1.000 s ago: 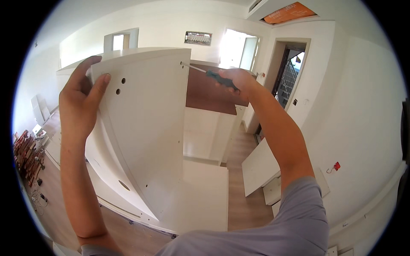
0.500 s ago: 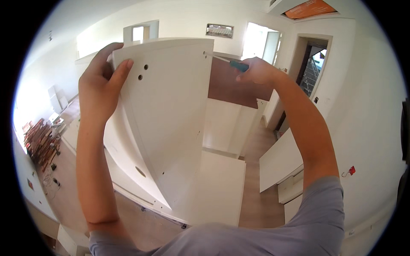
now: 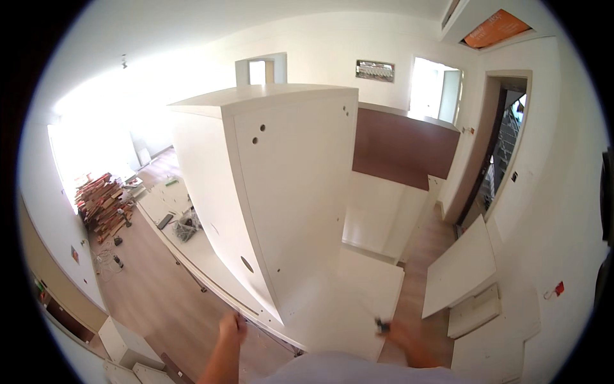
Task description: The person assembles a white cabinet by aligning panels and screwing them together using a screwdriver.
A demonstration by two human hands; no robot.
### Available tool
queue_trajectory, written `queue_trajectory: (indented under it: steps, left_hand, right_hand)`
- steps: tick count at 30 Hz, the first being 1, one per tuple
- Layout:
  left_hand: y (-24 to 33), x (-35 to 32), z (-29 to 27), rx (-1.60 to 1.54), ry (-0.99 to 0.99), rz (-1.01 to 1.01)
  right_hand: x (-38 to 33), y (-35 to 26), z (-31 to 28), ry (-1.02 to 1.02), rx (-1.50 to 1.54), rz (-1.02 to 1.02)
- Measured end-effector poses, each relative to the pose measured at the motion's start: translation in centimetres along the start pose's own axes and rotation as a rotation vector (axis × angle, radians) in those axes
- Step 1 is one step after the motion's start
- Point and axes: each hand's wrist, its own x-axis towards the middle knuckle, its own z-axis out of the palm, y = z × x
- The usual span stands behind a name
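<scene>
A tall white cabinet box [image 3: 294,185] stands upright on a large white panel [image 3: 364,288]. Two dark holes sit near the top of its side, with smaller holes at the upper right corner and an oval slot low on the left face. By the panel's front edge is my left hand [image 3: 231,329], its fingers curled in and nothing visible in them. To the right, low over the panel, my right hand [image 3: 404,338], blurred by motion, grips a screwdriver [image 3: 382,326] by its dark teal handle; the shaft is smeared and points toward the cabinet.
Behind the cabinet is a brown board [image 3: 403,144] above white panels. Loose white boards [image 3: 464,265] lean along the right wall. On the left are a wood pile [image 3: 105,205], power tools on the floor and a plastic bag [image 3: 186,227] on the panel. White boxes [image 3: 128,345] stand lower left.
Both hands have come off the cabinet's top and dropped toward me. The screwdriver has left the upper right holes along with my right hand. The view has shifted, showing more floor at left.
</scene>
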Motion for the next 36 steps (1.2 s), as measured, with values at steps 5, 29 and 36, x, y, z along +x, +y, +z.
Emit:
queue_trajectory:
  steps: [5,29,36]
  left_hand:
    - [-8.6,-11.0,-12.2,0.42,0.17,-0.164]
    - [-3.4,-16.6,8.2,0.25,-0.606,-0.238]
    - [-2.8,-17.5,10.6,0.642,-0.497,-0.086]
  right_hand:
    - [-6.6,0.1,5.5,-0.21,0.08,0.078]
    - [-7.2,-25.4,-2.1,-0.171,-0.082,-0.479]
    - [-8.7,-25.3,-2.8,0.003,-0.379,-0.543]
